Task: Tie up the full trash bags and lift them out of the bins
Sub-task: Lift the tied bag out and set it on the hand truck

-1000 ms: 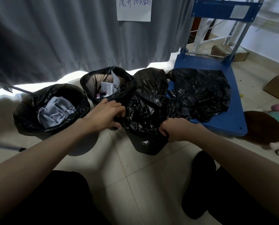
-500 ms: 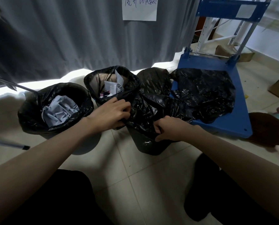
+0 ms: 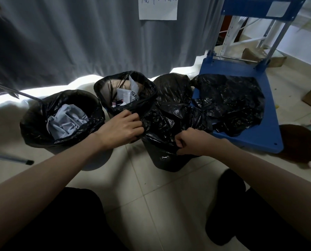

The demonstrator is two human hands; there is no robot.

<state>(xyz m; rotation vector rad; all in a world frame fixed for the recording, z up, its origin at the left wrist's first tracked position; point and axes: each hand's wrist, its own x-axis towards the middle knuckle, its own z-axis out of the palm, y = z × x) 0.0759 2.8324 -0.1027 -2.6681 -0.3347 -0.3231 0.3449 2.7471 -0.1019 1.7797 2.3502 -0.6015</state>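
Both hands' grip (image 3: 121, 128) (image 3: 196, 142) on trash bag (image 3: 169, 120)

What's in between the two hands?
Crumpled black trash bag plastic. The left hand and right hand each grip an edge of it above its bin, seen in the head view.

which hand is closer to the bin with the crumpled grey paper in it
Left. The left hand grips the black bag just right of the bin with the crumpled grey paper, close to its rim. The right hand grips the same bag's far side, farther right.
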